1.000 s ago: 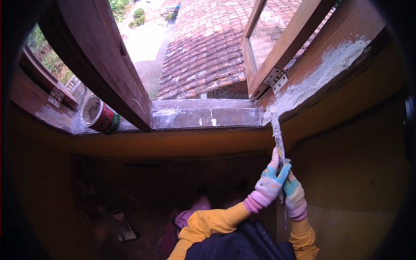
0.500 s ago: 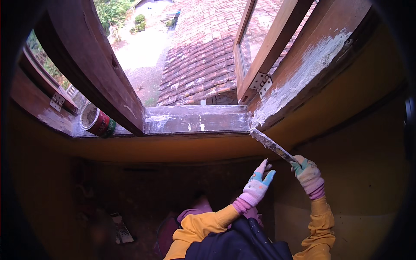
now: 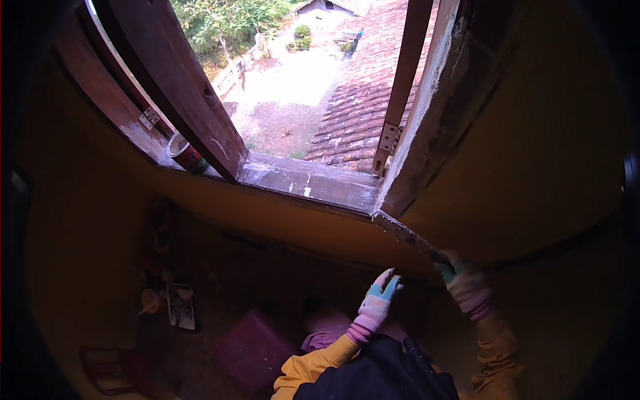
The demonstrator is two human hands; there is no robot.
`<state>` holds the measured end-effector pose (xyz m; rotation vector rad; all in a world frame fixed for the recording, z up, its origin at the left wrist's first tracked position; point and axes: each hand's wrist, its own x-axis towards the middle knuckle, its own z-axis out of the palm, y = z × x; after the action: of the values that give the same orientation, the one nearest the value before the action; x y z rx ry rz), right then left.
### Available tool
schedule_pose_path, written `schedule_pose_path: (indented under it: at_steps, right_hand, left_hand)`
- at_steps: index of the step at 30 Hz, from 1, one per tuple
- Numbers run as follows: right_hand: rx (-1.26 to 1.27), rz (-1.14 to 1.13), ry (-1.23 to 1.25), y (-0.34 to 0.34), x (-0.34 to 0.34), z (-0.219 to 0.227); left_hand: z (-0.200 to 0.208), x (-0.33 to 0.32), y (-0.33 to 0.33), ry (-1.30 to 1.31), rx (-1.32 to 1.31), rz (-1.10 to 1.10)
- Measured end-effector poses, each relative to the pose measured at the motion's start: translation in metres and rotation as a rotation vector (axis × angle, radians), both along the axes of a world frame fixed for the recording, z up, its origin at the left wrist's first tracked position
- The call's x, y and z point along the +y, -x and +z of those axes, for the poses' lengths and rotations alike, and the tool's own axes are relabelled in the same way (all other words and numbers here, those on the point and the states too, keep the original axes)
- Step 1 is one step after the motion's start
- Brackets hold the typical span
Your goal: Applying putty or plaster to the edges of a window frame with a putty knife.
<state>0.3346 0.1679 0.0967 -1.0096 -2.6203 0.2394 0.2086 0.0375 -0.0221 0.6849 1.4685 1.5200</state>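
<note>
the right hand [image 3: 467, 285], in a knit glove of green and pink, is closed round the handle of a long flat metal putty blade smeared with grey filler [image 3: 405, 233]; the blade's tip rests at the lower corner where the wooden window sill [image 3: 313, 181] meets the upright wooden frame post [image 3: 433, 113]. the left hand [image 3: 377, 303], in a pale blue and pink glove, hangs free just below and to the left of the blade, fingers loosely spread and holding nothing.

pale filler already coats the inner face of the frame post and lies in patches along the sill, so by the look of it much of this side is covered (the corner joint itself appears to be the spot under work). the sill's near edge and the dark middle wooden bar [image 3: 173, 80] show little or no filler, so they seem yet to be done.

a round red tin, open at the top [image 3: 187, 153], lies on the sill's left end, well apart from both hands.
</note>
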Motion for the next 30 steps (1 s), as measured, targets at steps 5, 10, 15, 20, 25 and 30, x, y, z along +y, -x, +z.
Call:
schedule_pose_path:
  at_steps: [5,10,15,20,25,30]
  right_hand:
    - [0.025,0.106,-0.341,-0.004,0.028,-0.008]
    - [0.043,0.214,-0.590,-0.005,0.047,-0.006]
    - [-0.079,0.115,-0.451,-0.003,0.043,-0.015]
    - [-0.069,0.122,-0.489,-0.008,0.052,-0.035]
    - [-0.113,0.086,-0.459,-0.008,0.047,-0.050]
    - [-0.161,0.104,-0.333,-0.011,0.041,-0.050]
  left_hand:
    - [-0.014,-0.005,-0.032,0.093,-0.352,0.174]
    - [-0.017,-0.014,-0.044,0.089,-0.430,0.300]
    - [-0.024,-0.015,-0.047,0.055,-0.448,0.351]
    - [-0.032,-0.011,-0.058,0.055,-0.480,0.354]
    - [-0.039,-0.010,-0.065,0.073,-0.436,0.316]
    - [-0.037,-0.007,-0.061,0.051,-0.470,0.347]
